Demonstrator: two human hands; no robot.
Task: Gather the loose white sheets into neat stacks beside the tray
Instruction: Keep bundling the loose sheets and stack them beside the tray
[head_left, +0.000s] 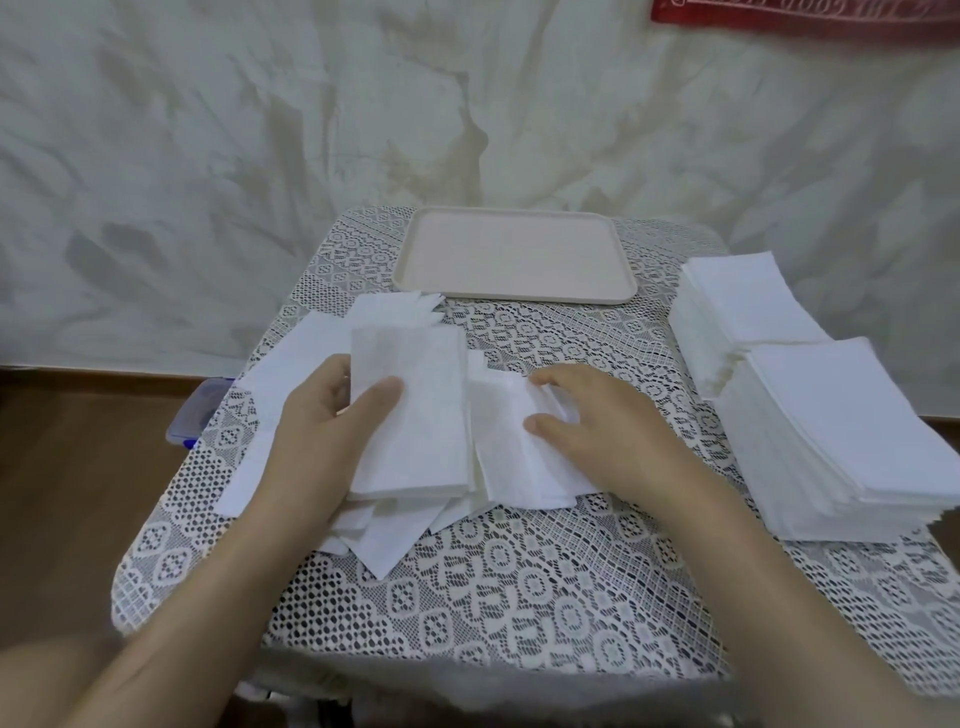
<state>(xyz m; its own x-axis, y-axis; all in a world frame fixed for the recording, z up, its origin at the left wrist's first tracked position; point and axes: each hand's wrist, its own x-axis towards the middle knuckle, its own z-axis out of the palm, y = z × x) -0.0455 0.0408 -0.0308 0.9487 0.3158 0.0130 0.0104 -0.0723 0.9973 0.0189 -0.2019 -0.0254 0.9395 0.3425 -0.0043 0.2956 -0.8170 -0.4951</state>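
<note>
one tray (514, 254) sits far on the surface (519, 597), two neat stacks (852, 431) to its right. left grip (322, 431) clasps one bundle of sheets (415, 415); right grip (602, 421) pinches one loose sheet (509, 457) beside it.

We have open lace-covered table (493, 587) nearest us and a bare strip between the loose sheets (415, 431) at left-centre and the two tall stacks (831, 415) on the right, while the tray (514, 257) fills the far middle.
</note>
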